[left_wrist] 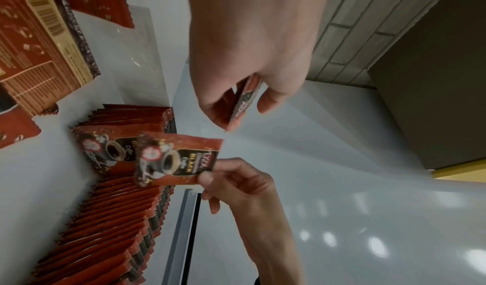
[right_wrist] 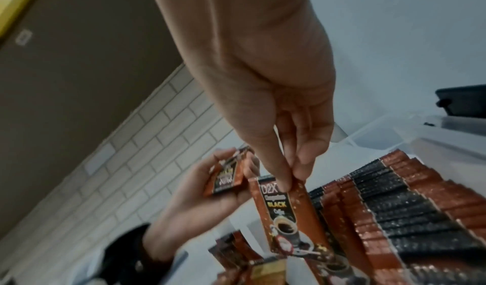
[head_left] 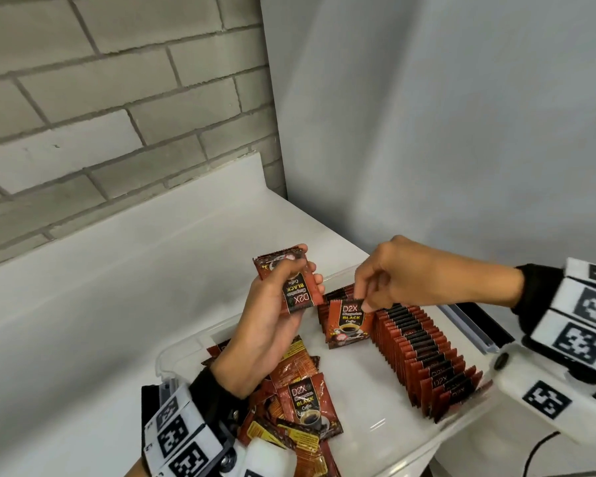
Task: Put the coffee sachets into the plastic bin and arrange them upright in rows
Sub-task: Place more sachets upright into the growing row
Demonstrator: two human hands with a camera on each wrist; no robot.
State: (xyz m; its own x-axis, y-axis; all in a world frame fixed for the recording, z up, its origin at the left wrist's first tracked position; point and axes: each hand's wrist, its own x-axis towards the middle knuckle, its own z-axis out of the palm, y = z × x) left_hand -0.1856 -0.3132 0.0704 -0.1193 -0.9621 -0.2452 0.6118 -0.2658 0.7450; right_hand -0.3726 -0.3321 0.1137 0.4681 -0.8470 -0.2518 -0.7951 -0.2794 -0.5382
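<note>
A clear plastic bin (head_left: 172, 352) sits on the white counter. Along its right side stands a long row of upright red coffee sachets (head_left: 424, 352) (right_wrist: 407, 206). A shorter upright row (head_left: 338, 294) starts at the far end. My right hand (head_left: 362, 299) pinches one sachet (head_left: 348, 321) (right_wrist: 284, 216) by its top edge, hanging upright just in front of that short row. My left hand (head_left: 300, 277) is raised above the bin and grips another sachet (head_left: 291, 287) (left_wrist: 243, 104), printed face upside down. Loose sachets (head_left: 300, 407) lie in a pile in the bin's near left part.
A grey brick wall rises behind the counter on the left and a white panel stands at the right. A dark-edged flat strip (head_left: 472, 325) lies just outside the bin's right rim. A black cable (head_left: 537, 445) hangs at the near right.
</note>
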